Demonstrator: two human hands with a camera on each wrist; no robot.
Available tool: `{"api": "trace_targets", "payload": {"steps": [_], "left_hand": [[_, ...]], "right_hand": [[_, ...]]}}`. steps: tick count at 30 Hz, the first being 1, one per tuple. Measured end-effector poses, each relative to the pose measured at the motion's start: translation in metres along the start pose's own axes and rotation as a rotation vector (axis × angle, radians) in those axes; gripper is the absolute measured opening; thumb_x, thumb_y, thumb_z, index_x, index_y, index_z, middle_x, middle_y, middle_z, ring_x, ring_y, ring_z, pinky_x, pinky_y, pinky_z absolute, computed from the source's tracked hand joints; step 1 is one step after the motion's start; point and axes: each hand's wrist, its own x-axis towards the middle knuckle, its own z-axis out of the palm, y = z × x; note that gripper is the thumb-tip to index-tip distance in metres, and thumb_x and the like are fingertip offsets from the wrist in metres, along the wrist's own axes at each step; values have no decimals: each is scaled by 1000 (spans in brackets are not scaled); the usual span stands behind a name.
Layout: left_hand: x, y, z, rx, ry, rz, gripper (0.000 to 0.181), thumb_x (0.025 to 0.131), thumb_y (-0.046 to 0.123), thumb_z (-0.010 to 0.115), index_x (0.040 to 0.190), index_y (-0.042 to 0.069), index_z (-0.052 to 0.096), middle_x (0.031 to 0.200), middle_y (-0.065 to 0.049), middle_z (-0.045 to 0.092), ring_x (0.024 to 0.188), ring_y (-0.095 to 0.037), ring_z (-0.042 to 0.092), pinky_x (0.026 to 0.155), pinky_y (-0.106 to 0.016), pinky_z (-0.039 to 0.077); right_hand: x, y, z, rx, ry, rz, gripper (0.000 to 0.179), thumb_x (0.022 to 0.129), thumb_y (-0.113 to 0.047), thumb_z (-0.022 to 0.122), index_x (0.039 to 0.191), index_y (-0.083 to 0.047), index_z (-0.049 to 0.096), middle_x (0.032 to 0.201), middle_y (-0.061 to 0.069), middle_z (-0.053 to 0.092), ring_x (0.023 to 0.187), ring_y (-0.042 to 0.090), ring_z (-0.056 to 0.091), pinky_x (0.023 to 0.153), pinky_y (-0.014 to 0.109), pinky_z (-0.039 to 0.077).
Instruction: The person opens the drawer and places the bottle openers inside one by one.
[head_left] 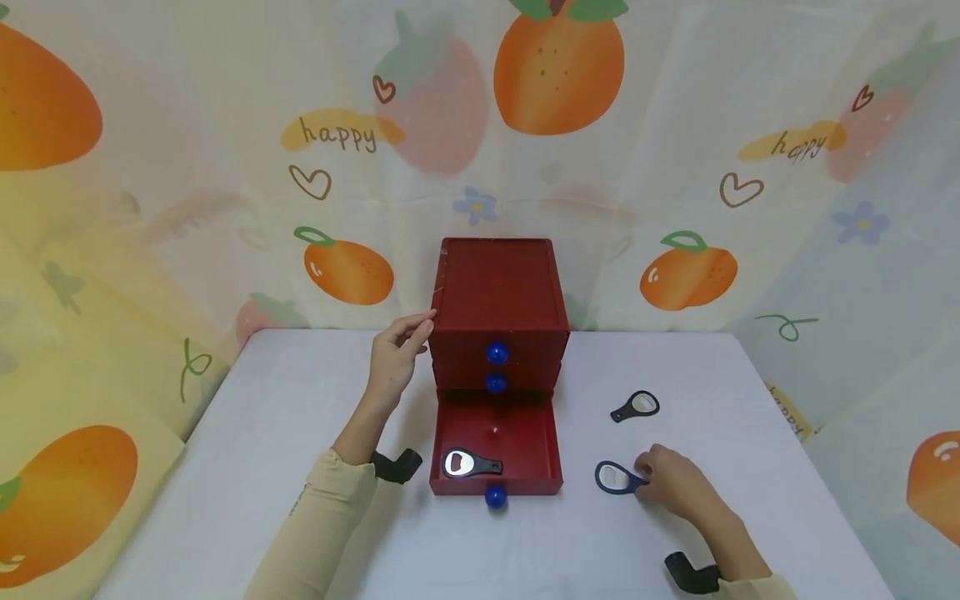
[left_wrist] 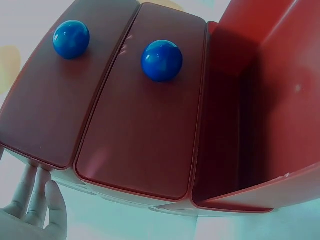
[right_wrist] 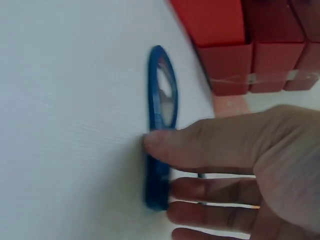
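Note:
A dark red drawer cabinet (head_left: 501, 283) with blue round knobs stands at the middle of the table, its bottom drawer (head_left: 525, 450) pulled out. Inside that drawer lies a black bottle opener (head_left: 482, 465) with a metal head. My left hand (head_left: 393, 362) touches the cabinet's left side with its fingertips, fingers fairly straight. To the right of the drawer, my right hand (head_left: 678, 483) pinches the handle of a blue bottle opener (head_left: 615, 477) between thumb and fingers. In the right wrist view the blue opener (right_wrist: 161, 100) stands on edge, slightly blurred.
Another black bottle opener (head_left: 636, 406) lies on the white table (head_left: 300, 392) behind the right hand. The two upper drawers, with knobs (head_left: 497, 353), are closed. A fruit-printed cloth (head_left: 525, 183) hangs behind the table and at its sides.

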Motion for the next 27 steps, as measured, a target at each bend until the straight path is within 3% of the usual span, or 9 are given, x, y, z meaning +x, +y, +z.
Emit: {"api": "trace_targets", "payload": {"steps": [6,16,23,27], "left_hand": [[0,1,1,2,0,1,32,98,16,58,125,1,64,126,-19,63,87,1,58,88,-40,54],[0,2,1,2,-6,-5,33,99,18,57,126,1,64,128,-19,62,89,1,57,95,-55,49],[12,-31,0,3,16,8,33,97,28,60,125,10,66,126,-10,64,95,-5,59,90,-46,53],[12,-32,-1,6,23,8,34,97,29,60,125,10,66,126,-9,65,94,-4,60,87,-36,55]], "right_hand": [[0,5,6,-20,17,-9,15,75,-5,77,89,-2,72,79,3,60,75,16,57,77,41,55],[1,9,12,-54,30,-77,16,74,-14,80,85,-5,72,73,-1,57,70,14,49,69,33,50],[2,13,11,-6,70,-117,15,74,-15,78,84,-6,72,71,-3,54,67,12,45,62,27,42],[2,11,5,37,114,-168,15,74,-14,77,85,-5,73,69,-4,51,65,11,42,58,23,36]]}}
